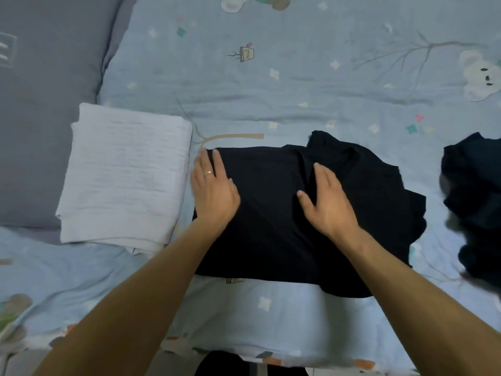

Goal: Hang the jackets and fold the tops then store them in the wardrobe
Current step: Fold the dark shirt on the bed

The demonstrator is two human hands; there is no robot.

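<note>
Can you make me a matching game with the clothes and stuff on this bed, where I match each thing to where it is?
Things:
1. black top spread flat
2. folded white cloth
3. crumpled dark garment
4. grey pillow

Places:
A. far left, at the bed's edge
B. under both flat hands, the left hand and right hand
C. at the right edge of the picture
D. between the pillow and the black top

Pairs: 1-B, 2-D, 3-C, 4-A
</note>
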